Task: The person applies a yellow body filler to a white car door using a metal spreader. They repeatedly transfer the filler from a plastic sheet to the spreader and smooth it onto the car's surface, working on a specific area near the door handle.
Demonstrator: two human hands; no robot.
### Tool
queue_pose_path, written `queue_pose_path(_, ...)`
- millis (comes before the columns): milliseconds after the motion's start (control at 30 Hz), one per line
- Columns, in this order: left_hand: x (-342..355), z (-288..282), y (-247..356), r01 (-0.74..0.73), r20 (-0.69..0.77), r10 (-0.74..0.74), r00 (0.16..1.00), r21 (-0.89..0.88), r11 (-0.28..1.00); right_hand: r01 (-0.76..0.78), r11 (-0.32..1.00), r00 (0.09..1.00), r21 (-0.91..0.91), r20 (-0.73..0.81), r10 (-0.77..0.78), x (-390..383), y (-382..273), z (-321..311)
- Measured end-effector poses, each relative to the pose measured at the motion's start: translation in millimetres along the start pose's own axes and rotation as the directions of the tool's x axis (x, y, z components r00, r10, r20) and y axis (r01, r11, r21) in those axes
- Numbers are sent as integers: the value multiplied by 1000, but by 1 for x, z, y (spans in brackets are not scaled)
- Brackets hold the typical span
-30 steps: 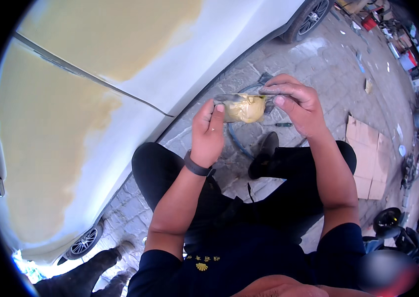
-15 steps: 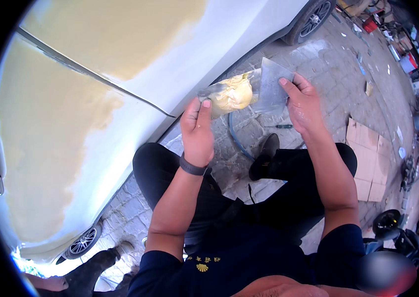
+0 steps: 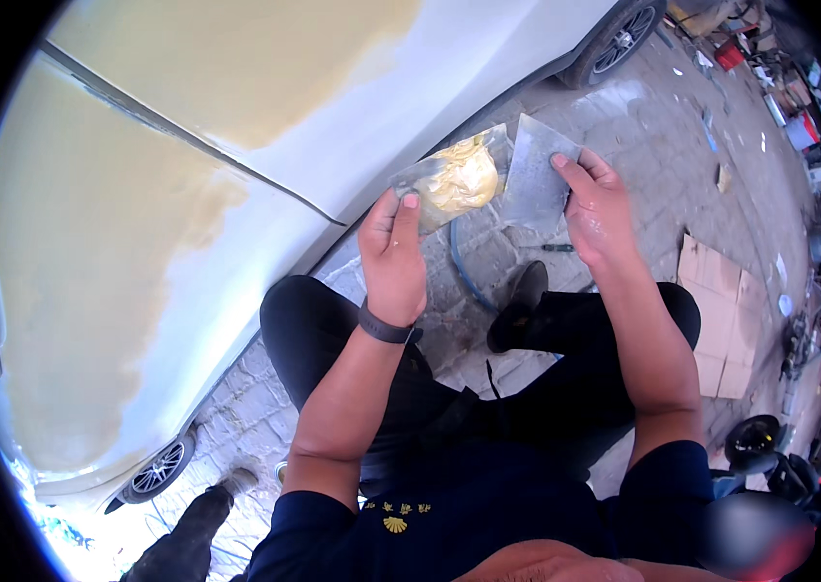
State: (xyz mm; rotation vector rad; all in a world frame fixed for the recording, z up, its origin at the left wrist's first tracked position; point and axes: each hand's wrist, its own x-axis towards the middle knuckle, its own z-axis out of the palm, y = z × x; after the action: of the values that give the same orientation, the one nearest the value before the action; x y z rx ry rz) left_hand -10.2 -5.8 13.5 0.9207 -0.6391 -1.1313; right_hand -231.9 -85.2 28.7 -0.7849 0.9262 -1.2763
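My left hand (image 3: 397, 254) pinches one end of a flat metal plate (image 3: 420, 184), thumb on top. A thick mound of pale yellow body filler (image 3: 466, 177) lies on that plate. In my right hand (image 3: 593, 202) is a grey, thin-bladed spreader (image 3: 535, 173), gripped at its right side with the thumb flat on its face. Its left edge is close beside the filler plate; a narrow gap shows between them. Both are held up in front of my knees. At my left stands a white car (image 3: 279, 194), its door panels covered in broad patches of dull yellow filler (image 3: 110, 252).
Stone paving (image 3: 566, 107) lies below. A blue hose (image 3: 467, 267) and a green-handled tool (image 3: 558, 248) are near my shoe (image 3: 527, 291). Flattened cardboard (image 3: 721, 320) lies to the right, with clutter along the far right edge. Another person's leg (image 3: 182, 533) shows at lower left.
The filler plate has tilted, and the spreader has drawn slightly apart from it. At the lower left, the other person's arm has gone out of view and the leg has shifted.
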Motion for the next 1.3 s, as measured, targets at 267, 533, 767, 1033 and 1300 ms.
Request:
queue_pose_path(267,-1,-14,-4,-120,260,14,966,395,911,-87,995,996,-58,5,87,-3,12,4)
queue_pose_path(533,-7,4,18,-237,382,-12,924,597,767,-82,989,994,-123,66,90,-3,15,-1)
queue_pose_path(767,0,-11,4,-328,404,68,912,619,714,-163,985,983,-53,76,167,-9,20,17)
queue_pose_path(1033,-11,3,3,-158,389,-112,914,598,786,284,959,955,-14,89,-282,-16,-19,32)
queue_pose_path(1300,-5,-7,-2,181,207,-208,956,139,974,539,809,775,-234,514,-367,-25,-24,9)
